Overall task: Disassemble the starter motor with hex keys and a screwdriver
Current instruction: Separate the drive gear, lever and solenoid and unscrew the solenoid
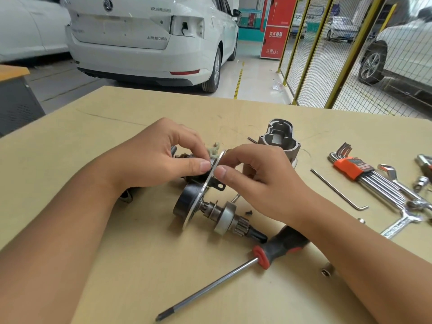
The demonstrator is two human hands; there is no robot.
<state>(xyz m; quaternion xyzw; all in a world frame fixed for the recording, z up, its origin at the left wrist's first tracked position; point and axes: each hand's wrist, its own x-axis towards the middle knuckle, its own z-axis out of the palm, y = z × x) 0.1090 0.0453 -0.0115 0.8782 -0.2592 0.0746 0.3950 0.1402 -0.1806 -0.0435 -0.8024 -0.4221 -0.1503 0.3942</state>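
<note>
The starter motor [187, 202] lies partly taken apart in the middle of the table, its black round body at the left and its pinion shaft [233, 222] pointing right. My left hand [161, 155] grips the dark part behind the thin metal plate [211, 177]. My right hand [259, 181] pinches that plate's upper edge between thumb and fingers. A loose hex key [339, 191] lies to the right. The red and black screwdriver [233, 272] rests near the front, its handle partly under my right wrist.
The grey cast housing [279, 139] stands behind my right hand. A hex key set in an orange holder [353, 168] and chrome wrenches [402, 206] lie at the right edge. Small screws [319, 212] and a nut [326, 272] are scattered on the table [117, 253]. Cars are parked beyond.
</note>
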